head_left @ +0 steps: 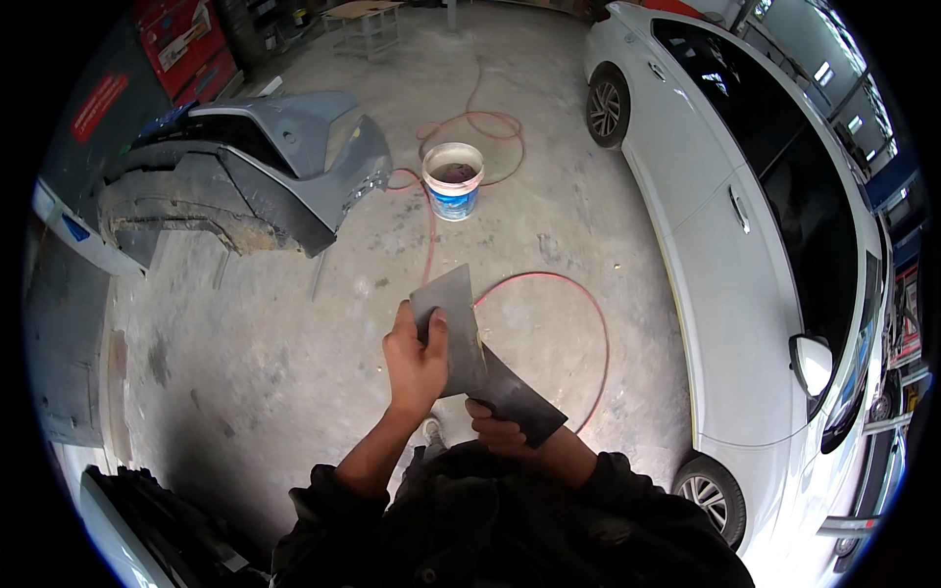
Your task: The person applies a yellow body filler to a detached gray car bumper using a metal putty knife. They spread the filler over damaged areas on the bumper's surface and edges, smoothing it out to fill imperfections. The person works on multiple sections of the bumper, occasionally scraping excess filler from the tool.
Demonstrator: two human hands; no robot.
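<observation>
In front of my body, my left hand (417,361) grips a flat grey putty spreader (453,312), thumb across its face and fingers behind. Lower and to the right, my right hand (497,431) is closed on a darker flat putty spreader (521,394), which slants down to the right. The two spreaders meet near the grey one's right edge, where a thin pale line of residue shows. Part of the dark spreader may be hidden behind the grey one. Both are held above the concrete floor.
A white bucket with a blue band (453,201) stands ahead. Red hose (600,323) loops over the floor (294,343). A grey car bumper (323,167) is at the left, a white car (706,225) along the right. A red cabinet (181,49) and low table (365,15) stand farther back.
</observation>
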